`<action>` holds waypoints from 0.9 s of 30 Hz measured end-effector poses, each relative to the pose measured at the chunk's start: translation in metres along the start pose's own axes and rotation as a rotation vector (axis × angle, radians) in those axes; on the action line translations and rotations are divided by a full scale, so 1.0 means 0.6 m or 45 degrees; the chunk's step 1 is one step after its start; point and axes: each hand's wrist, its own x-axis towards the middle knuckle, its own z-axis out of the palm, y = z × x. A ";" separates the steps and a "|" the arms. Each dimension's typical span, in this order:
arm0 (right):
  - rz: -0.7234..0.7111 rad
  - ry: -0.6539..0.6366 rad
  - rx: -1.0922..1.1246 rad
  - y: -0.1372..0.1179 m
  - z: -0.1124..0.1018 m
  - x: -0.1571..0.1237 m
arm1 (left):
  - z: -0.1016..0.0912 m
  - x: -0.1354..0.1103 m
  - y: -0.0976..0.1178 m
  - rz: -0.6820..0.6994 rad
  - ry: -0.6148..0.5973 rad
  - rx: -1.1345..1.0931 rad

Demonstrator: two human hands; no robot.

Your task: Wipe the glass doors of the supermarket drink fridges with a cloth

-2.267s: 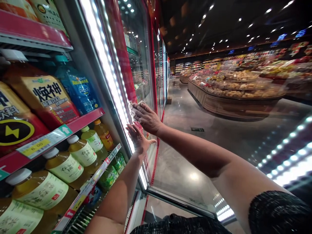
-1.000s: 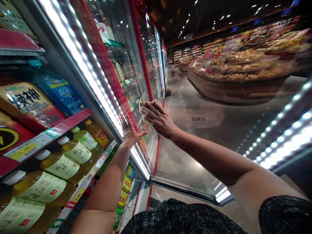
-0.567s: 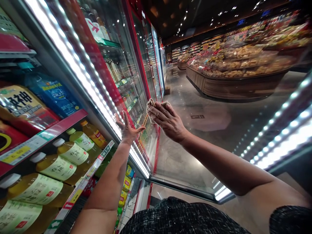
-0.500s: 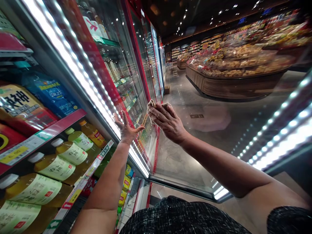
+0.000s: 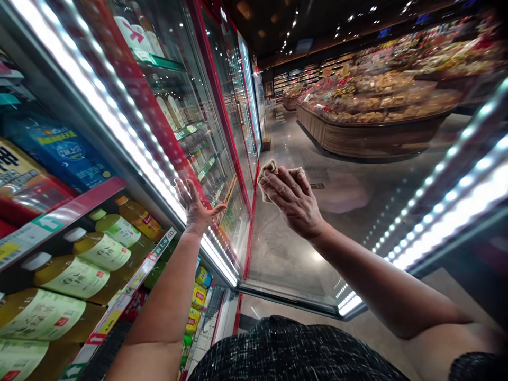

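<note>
A beige cloth lies bunched under the fingers of my right hand, which presses it flat against the clear glass door. My left hand has its fingers spread and holds nothing. It is at the lit edge of the door frame, by a bright LED strip; whether the fingers touch the frame I cannot tell. Beyond the glass stands a red-framed cooler with bottles on its shelves.
Shelves of bottled drinks line my left side, with price tags along a shelf edge. Another LED strip runs down the right. Through the glass a wood-sided display island heaped with packaged goods stands on the shiny floor.
My right hand has moved to the right across the glass with the cloth, away from my left hand. The left hand keeps its spread pose, and the view has shifted slightly.
</note>
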 end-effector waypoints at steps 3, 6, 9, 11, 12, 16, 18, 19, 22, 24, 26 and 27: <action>0.014 0.006 -0.025 0.003 0.004 -0.029 | 0.000 0.001 0.000 0.040 0.021 0.030; -0.002 -0.011 -0.055 0.006 0.005 -0.064 | 0.000 0.001 0.001 0.050 0.029 0.038; -0.033 -0.019 -0.105 0.020 -0.006 -0.083 | 0.002 0.002 0.001 0.031 0.017 0.006; -0.022 -0.012 -0.155 0.034 -0.017 -0.084 | 0.004 0.003 0.000 0.029 0.013 -0.009; -0.004 -0.005 -0.181 0.041 -0.022 -0.083 | 0.006 0.003 -0.001 0.030 0.016 -0.006; 0.054 0.041 -0.224 0.059 -0.027 -0.081 | 0.009 0.002 -0.002 0.033 0.026 0.038; 0.052 0.050 -0.225 0.061 -0.019 -0.093 | 0.010 0.001 -0.001 0.027 0.022 0.048; 0.038 0.043 -0.226 0.061 -0.015 -0.101 | 0.011 0.000 0.000 0.025 0.018 0.048; -0.041 -0.033 -0.226 0.065 -0.010 -0.126 | 0.012 -0.002 0.003 0.020 0.010 0.027; -0.073 -0.088 -0.230 0.077 -0.016 -0.134 | 0.012 -0.002 0.005 0.014 0.013 0.009; -0.054 -0.087 -0.259 0.095 -0.029 -0.131 | 0.013 -0.001 0.006 0.010 0.019 0.005; -0.022 -0.068 -0.287 0.105 -0.037 -0.126 | 0.014 -0.001 0.007 0.009 0.024 0.004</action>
